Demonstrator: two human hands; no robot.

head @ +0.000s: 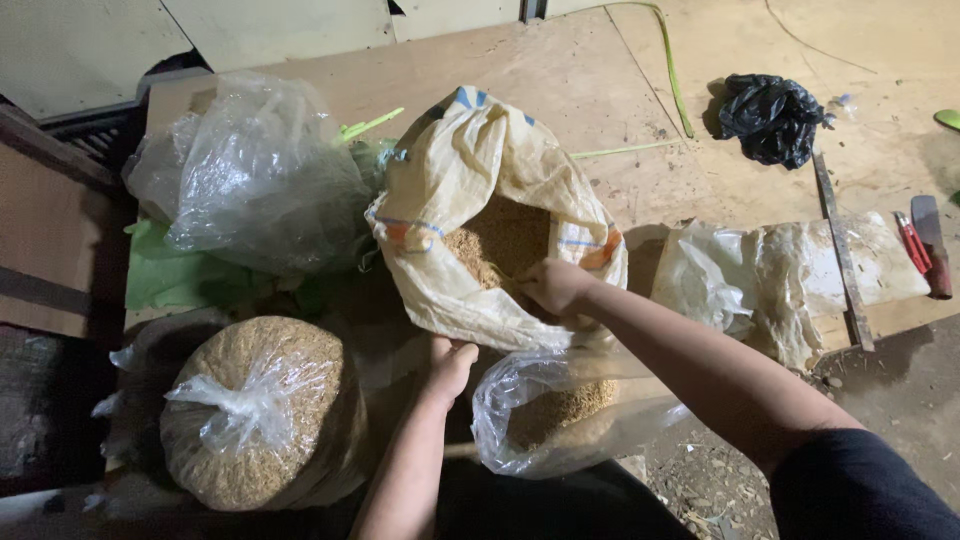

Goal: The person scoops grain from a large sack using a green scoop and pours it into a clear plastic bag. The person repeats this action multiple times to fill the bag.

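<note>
- Plywood floor (600, 90) fills most of the frame, dim light; bare dirt at lower right.
- Centre: I see a woven sack (480, 210), cream w/ orange and blue stripes, mouth open, brown grain inside.
- My right hand (553, 285) is at the sack's mouth, fingers curled down into the grain; can't tell how much it has hold of, fingertips hidden.
- My left hand (448, 368) is just below the sack, fingers closed on the edge of a clear plastic bag (560, 415); grip looks firm but the pinch point is partly hidden.
- That clear bag lies lower centre, touching the sack's bottom edge, w/ a small amount of grain in it.
- Lower left: a tied, full bag of grain (255, 415), knot on top.
- Upper left: a big clear bag (250, 170), crumpled, on green sheeting (165, 275).
- Right of centre: flattened, dusty plastic bags (770, 275) w/ a metal strip (840, 250) lying across.
- Upper right: black plastic bag (770, 118), bunched.
- Far right edge: red-handled tool (912, 242) beside a flat blade (932, 245).
</note>
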